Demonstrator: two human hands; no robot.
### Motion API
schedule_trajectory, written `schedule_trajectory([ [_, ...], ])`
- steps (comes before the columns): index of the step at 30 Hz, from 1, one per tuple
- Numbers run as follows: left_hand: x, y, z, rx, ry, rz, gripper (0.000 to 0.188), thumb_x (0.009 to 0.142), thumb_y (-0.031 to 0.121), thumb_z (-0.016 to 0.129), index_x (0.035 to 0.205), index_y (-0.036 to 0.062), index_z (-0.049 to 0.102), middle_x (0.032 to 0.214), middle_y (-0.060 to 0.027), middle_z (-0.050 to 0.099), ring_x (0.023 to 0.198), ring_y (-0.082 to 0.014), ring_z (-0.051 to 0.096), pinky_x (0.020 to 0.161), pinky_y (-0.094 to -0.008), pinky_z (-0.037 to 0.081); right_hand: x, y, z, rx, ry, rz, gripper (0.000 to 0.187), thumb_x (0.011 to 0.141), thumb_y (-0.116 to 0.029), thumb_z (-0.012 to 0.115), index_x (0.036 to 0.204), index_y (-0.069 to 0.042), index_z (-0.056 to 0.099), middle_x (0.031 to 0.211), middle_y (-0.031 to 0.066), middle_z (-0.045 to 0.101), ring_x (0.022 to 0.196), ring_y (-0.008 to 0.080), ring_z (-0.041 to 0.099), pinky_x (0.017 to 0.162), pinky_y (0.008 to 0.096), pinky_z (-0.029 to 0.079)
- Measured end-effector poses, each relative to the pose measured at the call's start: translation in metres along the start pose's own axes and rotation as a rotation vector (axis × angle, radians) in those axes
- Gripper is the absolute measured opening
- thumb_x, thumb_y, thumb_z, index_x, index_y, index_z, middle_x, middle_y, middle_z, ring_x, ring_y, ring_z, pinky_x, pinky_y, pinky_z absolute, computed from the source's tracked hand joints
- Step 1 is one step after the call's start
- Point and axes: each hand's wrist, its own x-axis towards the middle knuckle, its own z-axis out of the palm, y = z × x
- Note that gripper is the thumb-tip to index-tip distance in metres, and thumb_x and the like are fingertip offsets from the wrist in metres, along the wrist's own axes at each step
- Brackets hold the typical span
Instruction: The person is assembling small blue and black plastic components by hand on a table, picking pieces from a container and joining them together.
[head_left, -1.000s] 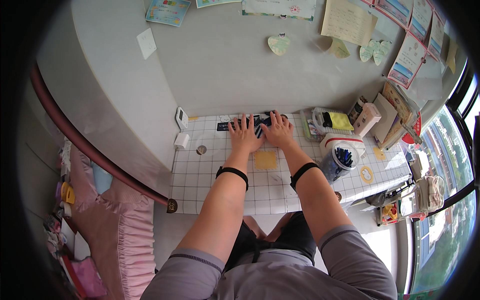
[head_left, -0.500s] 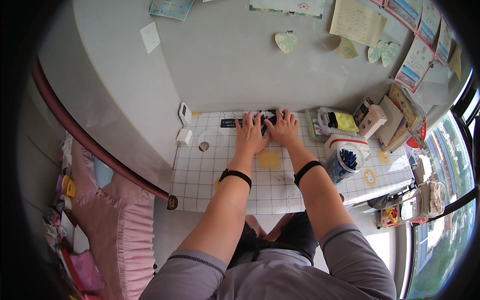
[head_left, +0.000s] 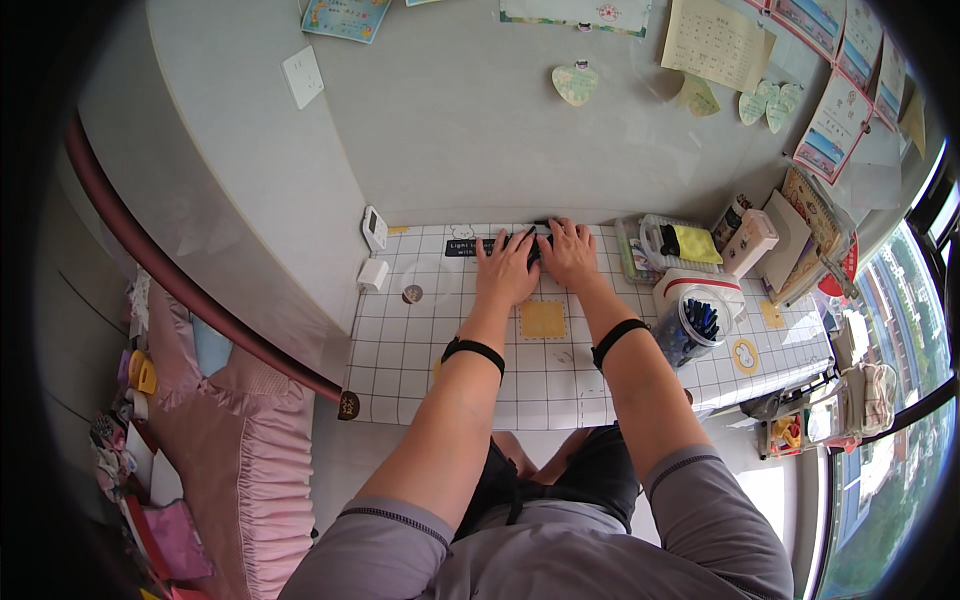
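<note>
Both my hands rest near the back edge of a desk with a white grid-patterned cover [head_left: 400,350]. My left hand [head_left: 508,268] lies palm down with its fingers apart, reaching over some dark slender items [head_left: 535,250]. Close on the other side of them is my right hand [head_left: 571,256], its fingers spread and slightly bent. The two thumbs come near each other over the dark items, which are mostly covered, so their kind cannot be made out. Each forearm wears a black band.
On the right of the desk stand a clear tub of pens [head_left: 692,325], a white case with a red line [head_left: 697,287], a clear box with a yellow cloth [head_left: 692,243], and upright books [head_left: 800,235]. A white timer [head_left: 374,228] sits at the left. Behind is a wall [head_left: 450,120].
My left hand's fingers have shifted slightly and cover more of the dark items. The right hand has barely moved. The whole view has drifted a little.
</note>
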Motion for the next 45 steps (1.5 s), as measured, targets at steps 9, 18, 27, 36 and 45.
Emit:
schedule_trajectory([
  [9,0.000,-0.001,0.003,-0.172,0.041,0.063,0.041,0.067,0.020,0.049,0.103,0.0063,0.037,0.105,-0.0064,0.040,0.106,-0.0214,0.032,0.089,-0.0438,0.020,0.005,-0.003,0.003,0.114,-0.014,0.022,0.032,0.074,-0.029,0.041,0.096,-0.006,0.045,0.100,0.0093,0.043,0.093,0.0275,0.037,0.082,0.0357,0.028],
  [18,0.004,-0.005,0.014,-0.242,0.231,-0.102,0.048,0.068,0.014,0.040,0.110,-0.0056,0.026,0.113,-0.0199,0.033,0.108,-0.0286,0.029,0.091,-0.0375,0.019,0.010,-0.014,0.005,0.144,-0.102,-0.088,0.032,0.073,-0.021,0.043,0.101,-0.006,0.042,0.101,0.0110,0.042,0.095,0.0283,0.035,0.081,0.0358,0.029],
  [27,0.007,-0.001,0.008,-0.282,0.131,-0.217,0.052,0.068,0.015,0.038,0.114,-0.0032,0.023,0.114,-0.0150,0.036,0.110,-0.0278,0.026,0.092,-0.0366,0.015,0.009,-0.021,0.004,0.095,-0.089,0.046,0.030,0.073,-0.020,0.042,0.099,-0.005,0.044,0.102,0.0100,0.042,0.095,0.0276,0.036,0.081,0.0353,0.029],
  [36,0.008,-0.002,0.006,-0.199,0.070,-0.181,0.056,0.065,0.016,0.039,0.117,0.0023,0.021,0.111,-0.0115,0.040,0.111,-0.0263,0.025,0.092,-0.0382,0.014,0.008,-0.011,0.012,0.214,0.038,-0.072,0.027,0.071,-0.012,0.043,0.096,-0.005,0.045,0.096,0.0091,0.048,0.091,0.0284,0.039,0.080,0.0351,0.031],
  [45,0.013,-0.003,0.004,-0.363,0.135,-0.242,0.059,0.065,0.016,0.039,0.116,-0.0033,0.017,0.117,-0.0165,0.030,0.112,-0.0251,0.023,0.092,-0.0364,0.012,0.012,-0.016,0.016,0.247,0.045,-0.022,0.027,0.068,-0.010,0.042,0.095,-0.004,0.046,0.093,0.0103,0.050,0.089,0.0278,0.042,0.079,0.0347,0.031],
])
